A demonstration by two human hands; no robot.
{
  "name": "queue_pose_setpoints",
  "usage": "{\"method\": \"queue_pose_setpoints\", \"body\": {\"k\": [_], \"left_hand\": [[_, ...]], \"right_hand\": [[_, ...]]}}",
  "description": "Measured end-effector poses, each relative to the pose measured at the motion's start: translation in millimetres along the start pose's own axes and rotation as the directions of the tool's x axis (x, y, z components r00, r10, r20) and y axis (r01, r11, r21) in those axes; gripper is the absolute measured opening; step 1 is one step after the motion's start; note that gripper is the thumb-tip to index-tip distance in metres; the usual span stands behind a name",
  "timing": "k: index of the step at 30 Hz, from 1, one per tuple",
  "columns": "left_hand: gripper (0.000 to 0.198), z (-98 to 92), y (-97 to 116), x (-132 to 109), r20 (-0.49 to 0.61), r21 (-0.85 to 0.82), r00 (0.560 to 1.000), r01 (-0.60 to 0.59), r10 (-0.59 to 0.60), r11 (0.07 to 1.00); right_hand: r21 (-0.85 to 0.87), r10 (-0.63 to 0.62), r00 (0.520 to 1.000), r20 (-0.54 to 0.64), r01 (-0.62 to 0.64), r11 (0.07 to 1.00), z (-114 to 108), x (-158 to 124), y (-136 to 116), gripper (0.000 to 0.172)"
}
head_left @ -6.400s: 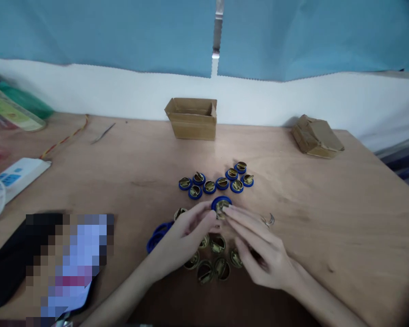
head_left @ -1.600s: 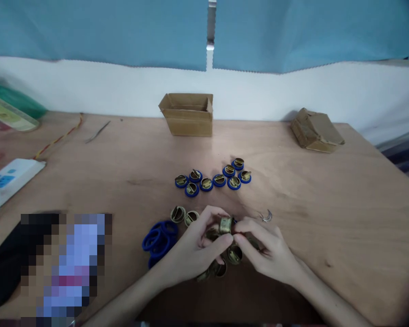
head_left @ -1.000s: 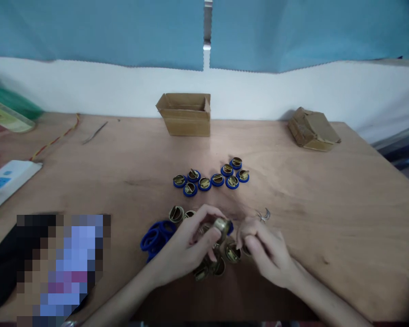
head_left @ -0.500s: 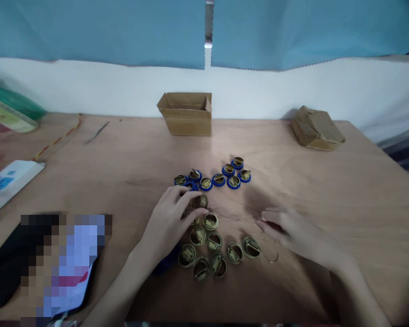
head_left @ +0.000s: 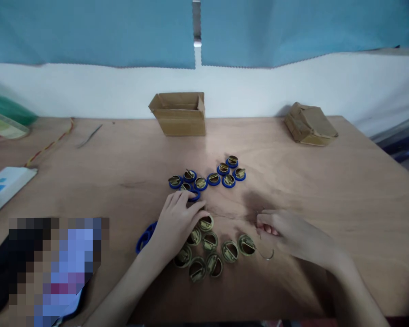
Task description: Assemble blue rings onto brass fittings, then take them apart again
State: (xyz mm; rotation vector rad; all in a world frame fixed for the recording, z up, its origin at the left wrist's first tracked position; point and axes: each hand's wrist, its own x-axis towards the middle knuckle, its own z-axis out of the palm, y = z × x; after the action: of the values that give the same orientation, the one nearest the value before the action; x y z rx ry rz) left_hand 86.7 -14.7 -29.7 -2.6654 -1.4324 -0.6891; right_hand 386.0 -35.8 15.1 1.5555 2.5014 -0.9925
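Observation:
My left hand rests over the pieces in mid-table, fingers bent and thumb apart from the index finger. Its fingertips lie on or just beside a blue ring. Under and right of this hand are several round brass-coloured brooch pins. Beyond it sit several more pins set in blue rings. More blue rings show left of the wrist. My right hand is closed above the table, with thin strands by its fingertips; what it grips is hidden. Below it, a thin curved wire lies beside one brooch pin.
An uncovered cardboard box stands at the back, a crumpled one at back right. On the left are a power strip, a twisted cord, tweezers-like metal and a blurred-out phone-like object.
The view has shifted slightly right. The brooch pin between my left finger and thumb no longer shows there; a blue ring now shows at the fingertips. My right hand stays nearly in place.

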Motion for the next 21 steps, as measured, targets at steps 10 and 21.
{"method": "queue_pose_setpoints", "body": {"k": [10, 21], "left_hand": [[0.023, -32.2, -17.8, 1.3, 0.032, -0.388, 0.959, 0.272, -0.282, 0.881], [0.022, -86.1, -57.0, -43.2, 0.339, -0.411, 0.905, 0.388, -0.257, 0.825]], "right_hand": [[-0.040, -0.049, 0.988, -0.147, 0.044, 0.998, 2.1, 7.7, -7.7, 0.029], [-0.050, -0.176, 0.934, -0.310, 0.169, 0.984, 14.4, 22.4, -14.0, 0.030]]}}
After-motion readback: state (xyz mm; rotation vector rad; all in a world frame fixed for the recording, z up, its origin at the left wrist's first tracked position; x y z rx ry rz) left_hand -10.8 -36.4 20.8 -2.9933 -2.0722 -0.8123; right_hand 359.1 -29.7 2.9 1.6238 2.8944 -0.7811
